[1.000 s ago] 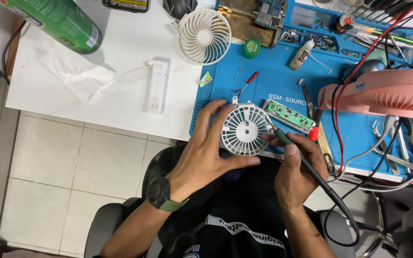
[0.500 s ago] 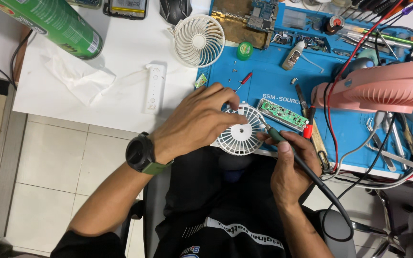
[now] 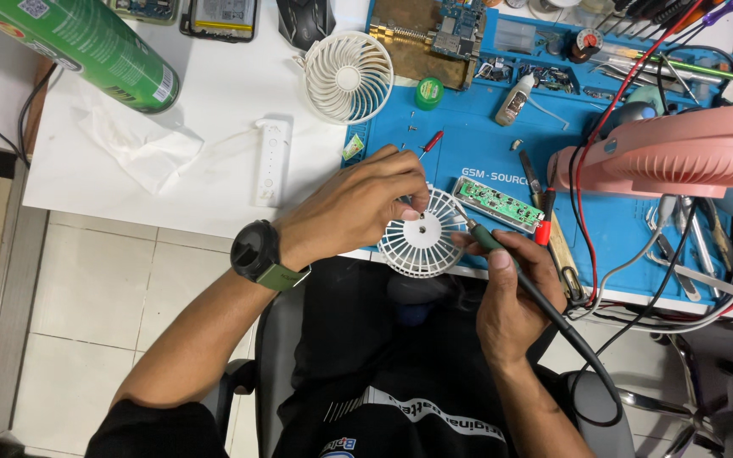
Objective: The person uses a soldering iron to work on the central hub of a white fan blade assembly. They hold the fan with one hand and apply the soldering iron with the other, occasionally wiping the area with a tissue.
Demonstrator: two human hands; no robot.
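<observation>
The left hand (image 3: 358,203) lies palm-down over the upper left part of a round white fan grille (image 3: 424,234), fingers curled and pinching at its rim; the grille sits at the near edge of the blue work mat (image 3: 485,153), partly overhanging the person's lap. The right hand (image 3: 511,297) is closed in a pen grip around a soldering iron (image 3: 481,236) with a green collar, its tip resting against the grille's right edge; the black cable runs back past the wrist. Just beside the tip, to the right, a green circuit board (image 3: 500,203) in a white housing lies on the mat. Further back stands a second white fan grille (image 3: 347,76), with a small red-handled screwdriver (image 3: 431,142) between it and the hands. On the white table (image 3: 222,102) to the left lie a white remote-shaped casing (image 3: 271,161), a crumpled tissue (image 3: 142,144) and a green spray can (image 3: 86,42). A pink fan housing (image 3: 672,153) occupies the right side.
</observation>
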